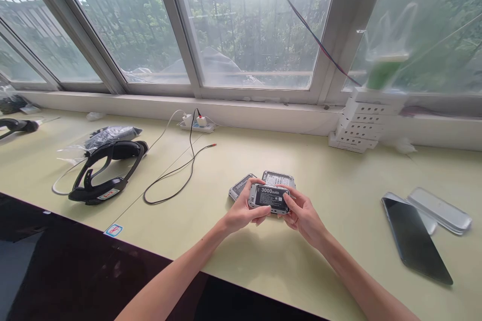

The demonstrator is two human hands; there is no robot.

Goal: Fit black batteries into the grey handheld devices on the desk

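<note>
Between my two hands, a small rectangular device (pixel 270 197) with a black battery marked 3000mAh is held up, its battery side facing me. My left hand (pixel 243 210) grips its left end, thumb along the lower edge. On its right end, my right hand (pixel 303 214) presses a thumb against the battery face. Just behind it lies a similar device (pixel 278 178) with a pale label inside, partly hidden. To its left, another device (pixel 241 185) with a 3000mAh battery rests at an angle, partly covered by my left fingers.
Left on the pale green table (pixel 226 256) are a black head strap (pixel 101 194), a plastic-wrapped packet (pixel 113 135), a black cable (pixel 192 160) and a power strip (pixel 198 126). To the right lie a dark phone (pixel 416 241) and clear cases (pixel 440 210). Stacked white boxes (pixel 357 123) stand by the window.
</note>
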